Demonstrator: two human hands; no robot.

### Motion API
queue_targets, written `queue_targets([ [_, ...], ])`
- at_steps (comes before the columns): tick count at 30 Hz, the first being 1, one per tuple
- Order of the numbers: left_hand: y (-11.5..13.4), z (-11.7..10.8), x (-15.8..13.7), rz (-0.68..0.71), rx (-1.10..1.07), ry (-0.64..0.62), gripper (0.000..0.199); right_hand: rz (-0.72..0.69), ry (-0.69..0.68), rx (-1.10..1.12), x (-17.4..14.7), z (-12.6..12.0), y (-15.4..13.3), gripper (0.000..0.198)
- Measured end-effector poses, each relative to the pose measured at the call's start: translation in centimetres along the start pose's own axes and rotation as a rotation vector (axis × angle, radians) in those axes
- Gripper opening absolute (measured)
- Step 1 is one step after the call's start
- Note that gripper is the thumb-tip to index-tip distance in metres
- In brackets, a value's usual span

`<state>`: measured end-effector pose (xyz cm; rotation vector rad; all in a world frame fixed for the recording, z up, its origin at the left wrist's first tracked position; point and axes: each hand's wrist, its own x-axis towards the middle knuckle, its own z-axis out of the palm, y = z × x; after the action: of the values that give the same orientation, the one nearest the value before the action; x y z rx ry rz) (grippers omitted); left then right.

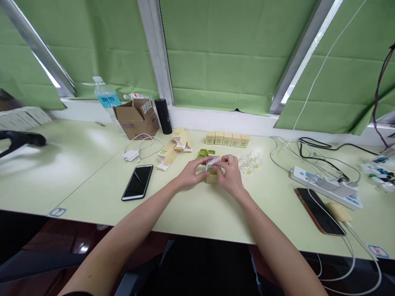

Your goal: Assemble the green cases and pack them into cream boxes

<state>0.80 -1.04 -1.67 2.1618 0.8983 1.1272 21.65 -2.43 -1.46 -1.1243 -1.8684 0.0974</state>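
Observation:
Between my two hands stands a small pale-yellow carton (211,179) with its white-lined top flaps up and something green inside. My left hand (193,172) closes on the carton's left side and flap. From the right, my right hand (228,172) pinches the flap near the top opening. Just behind are several green lids or caps (206,153), partly hidden by my fingers. A cluster of small clear containers with yellow bits (249,162) lies beside my right hand. Farther back is a row of several closed yellow cartons (227,139). Unfolded carton blanks (174,149) lie to the left.
A phone (137,183) and a white charger with cable (131,155) lie on the left. Behind them stand a cardboard box (137,122), a black tumbler (163,116) and a water bottle (106,98). On the right are a power strip (325,187), another phone (319,211) and loose cables.

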Motion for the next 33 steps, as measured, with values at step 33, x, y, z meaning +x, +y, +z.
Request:
queue_targets([
  [33, 0.7, 1.5, 0.3, -0.047, 0.198, 0.202, 0.014, 0.082, -0.063, 0.199, 0.0, -0.3, 0.7, 0.024],
])
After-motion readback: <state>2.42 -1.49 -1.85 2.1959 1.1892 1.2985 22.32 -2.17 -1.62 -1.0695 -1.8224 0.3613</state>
